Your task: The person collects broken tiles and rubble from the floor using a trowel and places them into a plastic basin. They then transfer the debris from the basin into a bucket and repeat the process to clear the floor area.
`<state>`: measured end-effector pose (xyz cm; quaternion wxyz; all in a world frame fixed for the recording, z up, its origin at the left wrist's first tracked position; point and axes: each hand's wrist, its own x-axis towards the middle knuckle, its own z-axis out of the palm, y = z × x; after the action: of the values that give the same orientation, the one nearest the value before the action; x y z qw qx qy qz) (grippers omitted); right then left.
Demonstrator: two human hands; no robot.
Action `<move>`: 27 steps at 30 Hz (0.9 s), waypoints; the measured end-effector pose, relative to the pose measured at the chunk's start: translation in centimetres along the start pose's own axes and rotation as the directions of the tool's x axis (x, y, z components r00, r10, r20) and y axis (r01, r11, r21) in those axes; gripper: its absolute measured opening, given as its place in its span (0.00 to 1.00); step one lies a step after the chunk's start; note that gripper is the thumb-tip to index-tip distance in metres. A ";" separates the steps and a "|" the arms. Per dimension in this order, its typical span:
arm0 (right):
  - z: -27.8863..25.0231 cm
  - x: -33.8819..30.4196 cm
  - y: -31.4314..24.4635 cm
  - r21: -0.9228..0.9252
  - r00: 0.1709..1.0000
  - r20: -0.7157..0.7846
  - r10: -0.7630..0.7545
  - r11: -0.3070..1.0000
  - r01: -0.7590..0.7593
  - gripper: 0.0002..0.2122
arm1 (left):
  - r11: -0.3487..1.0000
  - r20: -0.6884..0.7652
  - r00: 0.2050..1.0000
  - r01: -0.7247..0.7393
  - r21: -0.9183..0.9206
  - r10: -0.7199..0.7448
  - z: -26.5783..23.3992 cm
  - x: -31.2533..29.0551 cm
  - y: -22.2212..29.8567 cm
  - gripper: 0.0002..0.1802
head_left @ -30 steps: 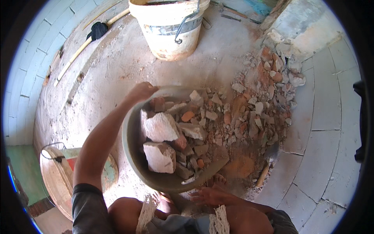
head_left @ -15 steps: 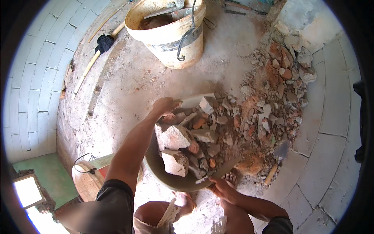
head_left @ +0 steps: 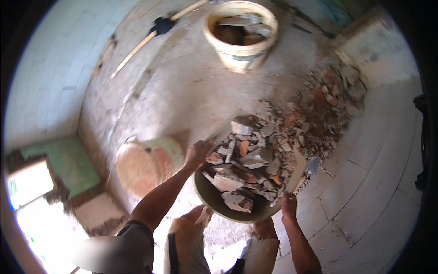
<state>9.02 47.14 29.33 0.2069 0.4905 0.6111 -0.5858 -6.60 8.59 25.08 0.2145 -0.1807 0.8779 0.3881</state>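
Observation:
A dark olive basin [head_left: 207, 201] full of broken masonry is held between my two hands, its rounded side toward my legs. My left hand [head_left: 198, 153] is closed on its left edge, by a pale flat strip [head_left: 223, 127]. My right hand [head_left: 288, 205] grips the right edge, at the lower end of a second pale strip [head_left: 297, 168]. Inside lie large pale chunks [head_left: 226, 179], grey slabs [head_left: 256, 157] and small orange brick bits [head_left: 244, 147]. The far side of the basin meets the rubble heap [head_left: 326, 123], so its edge there is hidden.
A whitish bucket [head_left: 246, 59] with debris in it stands ahead. To the left a second bucket [head_left: 137, 169] lies on its side. A long-handled tool with a black head [head_left: 161, 26] rests on the floor. A trowel blade [head_left: 312, 166] shows beside the right-hand block wall [head_left: 365, 178].
My view has shifted, so the bucket ahead sits farther off and the tipped bucket shows more fully. Both hands keep their hold on the basin, and my right hand now sits farther right.

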 end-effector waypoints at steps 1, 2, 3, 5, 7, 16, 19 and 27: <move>-0.6 -2.3 -2.4 0.045 0.998 -0.050 0.039 0.998 -0.037 0.13 | 0.997 0.033 0.997 0.076 0.027 -0.077 -1.6 -2.3 0.8 0.30; -1.0 -4.5 -5.0 0.021 0.999 -0.036 0.033 0.999 -0.032 0.15 | 0.962 0.026 0.964 0.265 -0.061 -0.264 -3.1 -4.5 1.6 0.30; -1.5 -6.9 -7.5 0.030 1.000 -0.006 0.025 0.999 -0.025 0.16 | 0.941 0.032 0.954 0.300 -0.159 -0.298 -4.9 -7.1 2.1 0.30; -0.8 -11.2 -12.7 0.004 1.000 0.022 -0.020 1.000 0.019 0.19 | 0.897 0.036 0.931 0.360 -0.258 -0.363 -8.4 -10.9 3.0 0.30; 0.6 -14.9 -16.5 -0.061 0.983 0.100 -0.151 0.986 0.158 0.21 | 0.841 0.019 0.888 0.442 -0.311 -0.460 -11.4 -15.2 3.1 0.30; 12.8 -21.1 -22.2 -0.353 0.842 0.529 -0.109 0.874 0.335 0.25 | 0.635 -0.156 0.655 0.601 -0.486 -0.739 -19.8 -31.9 -1.4 0.25; 19.6 -22.3 -20.9 -0.492 0.819 0.572 -0.036 0.784 0.378 0.25 | 0.671 -0.209 0.652 0.619 -0.408 -0.729 -23.7 -34.3 -5.7 0.22; 34.9 -25.0 -15.4 -0.701 0.727 0.686 -0.040 0.232 0.675 0.24 | 0.780 -0.282 0.728 0.567 -0.264 -0.625 -32.4 -35.5 -15.0 0.14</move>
<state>-4.32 8.73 49.95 0.4587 -0.0697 0.8441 -0.2686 22.90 -20.18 53.98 0.1509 -0.5370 0.7624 0.3282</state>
